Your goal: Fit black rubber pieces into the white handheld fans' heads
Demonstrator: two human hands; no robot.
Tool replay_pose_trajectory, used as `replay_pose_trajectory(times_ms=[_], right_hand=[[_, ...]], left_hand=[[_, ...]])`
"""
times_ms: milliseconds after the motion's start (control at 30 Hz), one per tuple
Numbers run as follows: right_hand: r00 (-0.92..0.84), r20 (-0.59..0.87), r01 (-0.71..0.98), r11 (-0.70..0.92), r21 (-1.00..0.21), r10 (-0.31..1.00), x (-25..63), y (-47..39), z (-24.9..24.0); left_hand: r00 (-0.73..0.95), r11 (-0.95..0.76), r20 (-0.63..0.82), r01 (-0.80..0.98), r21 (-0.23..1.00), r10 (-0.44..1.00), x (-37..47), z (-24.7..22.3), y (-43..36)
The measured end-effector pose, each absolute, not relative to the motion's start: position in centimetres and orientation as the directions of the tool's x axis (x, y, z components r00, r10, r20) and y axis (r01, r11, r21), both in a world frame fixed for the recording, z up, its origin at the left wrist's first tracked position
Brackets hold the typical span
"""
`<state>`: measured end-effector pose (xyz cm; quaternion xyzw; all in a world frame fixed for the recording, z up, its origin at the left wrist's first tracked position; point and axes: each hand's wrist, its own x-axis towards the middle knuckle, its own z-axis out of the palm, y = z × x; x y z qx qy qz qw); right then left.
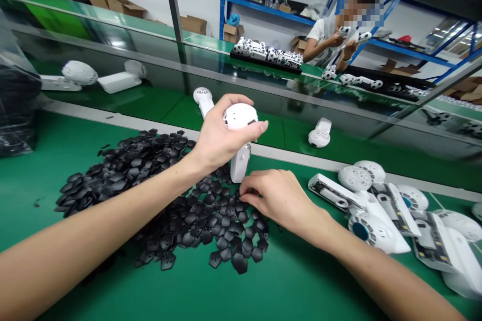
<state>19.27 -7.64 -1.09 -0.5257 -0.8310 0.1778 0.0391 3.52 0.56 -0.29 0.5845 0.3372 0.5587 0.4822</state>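
My left hand (222, 135) is wrapped round the round head of a white handheld fan (241, 116), holding it above the table. The fan's handle (240, 164) points down toward me, partly hidden behind my hand and wrist. At the right edge of a heap of black pentagon pieces (165, 160), my right hand (271, 193) has its thumb and fingers pinched together. A dark piece shows at its fingertips, mostly covered by them. The loose pieces spread under my left forearm and to the left of my right hand.
Several white fan parts (376, 210) with bared circuit boards lie at the right. More fans (319, 133) rest on the green belt (271, 130) beyond the table's edge. A dark plastic bag (17, 100) stands at the left. Across the belt a person (327, 40) holds black-and-white fans.
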Motion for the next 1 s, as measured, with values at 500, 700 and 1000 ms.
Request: replay_pose_trajectory(times_ms=[500, 700, 1000], right_hand=[[-0.688, 0.532, 0.516, 0.848, -0.120, 0.493, 20.9, -7.5, -1.5], [-0.752, 0.645, 0.354, 0.910, 0.217, 0.139, 22.1, -9.7, 1.5], [-0.583, 0.785, 0.353, 0.935, 0.016, 0.207, 21.6, -8.0, 0.8]], left_hand=[[0.124, -0.298, 0.330, -0.223, 0.928, 0.936, 3.4, -0.5, 1.1], [0.144, -0.295, 0.330, -0.220, 0.930, 0.933, 3.2, -0.2, 0.7], [0.223, -0.323, 0.324, -0.042, 0.945, 0.919, 2.7, 0.8, 0.5]])
